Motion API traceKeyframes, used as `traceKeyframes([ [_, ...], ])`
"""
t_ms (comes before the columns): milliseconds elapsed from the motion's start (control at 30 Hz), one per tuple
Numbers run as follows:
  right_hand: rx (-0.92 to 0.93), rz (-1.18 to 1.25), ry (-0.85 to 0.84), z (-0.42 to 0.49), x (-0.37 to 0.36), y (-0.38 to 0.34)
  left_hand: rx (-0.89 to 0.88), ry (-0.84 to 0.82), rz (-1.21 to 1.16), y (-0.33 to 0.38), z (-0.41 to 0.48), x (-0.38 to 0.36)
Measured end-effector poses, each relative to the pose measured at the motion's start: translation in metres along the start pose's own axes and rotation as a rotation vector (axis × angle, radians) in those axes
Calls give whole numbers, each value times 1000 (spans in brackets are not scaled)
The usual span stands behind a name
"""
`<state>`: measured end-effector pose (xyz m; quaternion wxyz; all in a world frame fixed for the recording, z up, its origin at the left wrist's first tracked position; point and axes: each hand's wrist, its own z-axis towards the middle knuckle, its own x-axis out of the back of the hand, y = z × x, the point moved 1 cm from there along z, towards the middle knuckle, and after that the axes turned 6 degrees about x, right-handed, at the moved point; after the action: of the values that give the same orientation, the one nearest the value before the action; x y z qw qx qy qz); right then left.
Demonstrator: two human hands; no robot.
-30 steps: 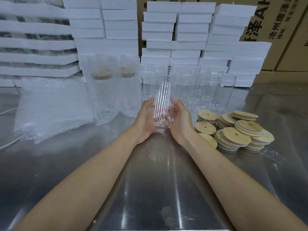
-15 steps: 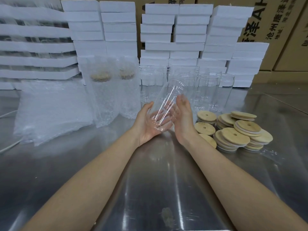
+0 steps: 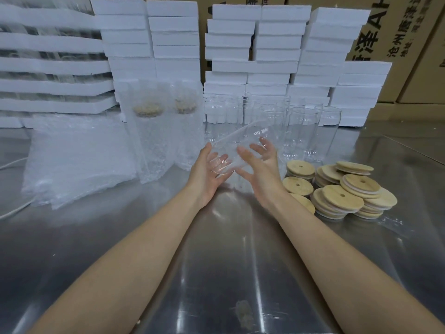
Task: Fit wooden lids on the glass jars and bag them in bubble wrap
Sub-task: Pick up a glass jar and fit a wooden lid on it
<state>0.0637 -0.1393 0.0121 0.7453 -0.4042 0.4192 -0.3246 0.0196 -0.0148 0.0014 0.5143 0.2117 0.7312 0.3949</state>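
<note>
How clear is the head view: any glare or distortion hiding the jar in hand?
Head view: glare streaks the steel table; the glass jar, between left hand and right hand, shows mostly as rim highlights; wide-angle bending curves the foam stacks at left; hands look sharp.

the glass jar (image 3: 239, 139) you hold is clear and colourless. the wooden lids (image 3: 343, 197) are pale tan, each with a white ring beneath. the foam blocks (image 3: 277, 44) behind are plain white; the cartons (image 3: 420, 32) are brown with black print. the table (image 3: 216, 261) is shiny grey steel, the bubble wrap (image 3: 77, 160) translucent white, dimpled all over.
</note>
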Motion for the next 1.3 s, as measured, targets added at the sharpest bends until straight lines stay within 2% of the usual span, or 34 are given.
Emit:
traceKeyframes([
  [167, 343, -356, -87, -10, -13, 8, 2, 7, -39, 1, 3, 1],
  [300, 524, -577, -103, -14, -19, 10, -10, 12, -15, 0, 2, 0],
  [467, 625, -615, -149, -21, -26, 6, -12, 50, 83, -1, 1, -2],
  [633, 611, -638, -159, -18, -22, 8, -40, 57, 81, -2, -3, -4],
  [733, 529, -550, -157, -18, -19, 6, -72, 104, 32, -3, -2, -5],
  [833, 365, -286, -81, -15, -14, 0, -311, 203, 216, -1, -8, -8],
  [900, 197, -90, -13, -13, -12, -5, -517, 139, 362, -1, -16, -9],
  [1000, -35, 141, 5, -10, -7, -6, -707, -39, 636, -5, -22, -10],
  [1067, -195, 252, -12, -9, -3, -6, -847, -80, 811, -9, -24, -12],
  [1133, -339, 328, -97, -9, -2, -2, -967, -54, 960, -13, -26, -17],
  [1300, -595, 568, -204, -14, -5, 6, -1163, -34, 1088, -17, -25, -23],
])
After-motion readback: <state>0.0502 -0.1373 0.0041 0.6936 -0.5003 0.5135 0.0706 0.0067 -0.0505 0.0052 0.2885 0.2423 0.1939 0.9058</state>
